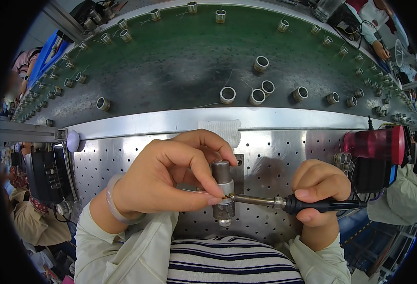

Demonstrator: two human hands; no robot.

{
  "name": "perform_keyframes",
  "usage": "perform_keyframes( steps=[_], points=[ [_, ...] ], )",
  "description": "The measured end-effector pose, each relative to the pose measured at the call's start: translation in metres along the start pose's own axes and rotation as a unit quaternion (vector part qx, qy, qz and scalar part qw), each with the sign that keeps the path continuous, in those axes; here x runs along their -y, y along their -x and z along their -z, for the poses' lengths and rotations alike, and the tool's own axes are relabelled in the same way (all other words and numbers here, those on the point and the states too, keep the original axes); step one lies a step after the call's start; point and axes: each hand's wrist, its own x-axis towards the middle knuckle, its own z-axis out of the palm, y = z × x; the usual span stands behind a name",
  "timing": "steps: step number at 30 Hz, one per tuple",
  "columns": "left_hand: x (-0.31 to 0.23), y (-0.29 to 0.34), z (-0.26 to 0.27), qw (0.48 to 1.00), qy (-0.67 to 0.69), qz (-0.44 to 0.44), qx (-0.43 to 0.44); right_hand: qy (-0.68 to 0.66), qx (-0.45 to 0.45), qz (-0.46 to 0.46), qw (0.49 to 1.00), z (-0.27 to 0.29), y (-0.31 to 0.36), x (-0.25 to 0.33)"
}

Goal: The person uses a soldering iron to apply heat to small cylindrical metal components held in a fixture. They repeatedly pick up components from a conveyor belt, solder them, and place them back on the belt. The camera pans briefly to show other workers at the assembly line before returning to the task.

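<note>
Soldering appears to be the step in hand, judged from how the tool meets the part. A small grey metal cylinder [223, 191] is held upright over the perforated steel desk [284, 151], and all places below are given from that cylinder. The left hand [170, 175] is wrapped around its left side, with the fingers [203, 173] pinched on a thin wire that is pressed against a brass-coloured band at its middle. To its right, the right hand [319, 189] is closed around the black handle of a soldering iron [284, 203], whose tip is touching the same band. The next move, as a judgement, calls for a steady wire and a brief, exact touch of the tip, since fingertips lie just beside the hot metal.

Behind the cylinder, a folded white cloth [225, 130] lies at the desk's far edge, and beyond it a green conveyor belt [180, 61] carries many short metal rings [228, 95]. Far to the right, a translucent red container [374, 144] lies on its side. No readable labels or signs can be made out.
</note>
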Motion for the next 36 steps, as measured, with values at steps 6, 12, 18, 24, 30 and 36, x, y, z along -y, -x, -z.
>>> perform_keyframes(
  steps=[6, 12, 18, 24, 30, 36],
  points=[
    [-0.001, -0.002, 0.001, 1.000, -0.004, 0.002, 0.006, -0.004, 0.015, 0.005, 1.000, 0.004, 0.000, -0.002],
    [0.001, -0.002, 0.001, 1.000, 0.004, -0.002, 0.012, -0.016, 0.000, 0.001, 1.000, 0.004, 0.002, -0.004],
    [0.001, -0.002, 0.001, 1.000, 0.001, -0.004, 0.013, -0.025, -0.020, -0.012, 0.999, 0.002, 0.004, -0.003],
    [0.002, -0.003, 0.001, 1.000, 0.005, -0.002, 0.013, -0.022, -0.024, -0.013, 0.999, 0.003, 0.004, -0.002],
    [0.002, -0.005, 0.006, 0.999, 0.009, 0.005, 0.043, -0.002, 0.014, -0.002, 1.000, 0.007, -0.001, 0.000],
    [-0.013, -0.010, -0.005, 0.987, 0.110, 0.114, 0.014, 0.019, 0.028, 0.004, 0.999, 0.009, -0.002, 0.003]
  ],
)
